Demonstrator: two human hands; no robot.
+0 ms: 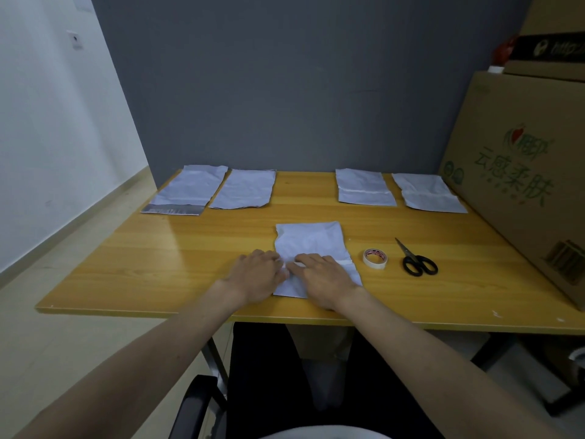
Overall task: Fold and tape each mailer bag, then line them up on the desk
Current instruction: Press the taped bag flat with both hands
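A crumpled white mailer bag lies near the front middle of the wooden desk. My left hand rests at its left edge and my right hand lies flat on its lower half, fingers pressing the fold. Along the back lie two unfolded bags at the left and two folded bags at the right. A roll of tape and black scissors sit right of the bag I press.
A large cardboard box stands on the desk's right side, with smaller boxes stacked on top. A grey partition wall runs behind the desk. A black chair arm shows below the front edge.
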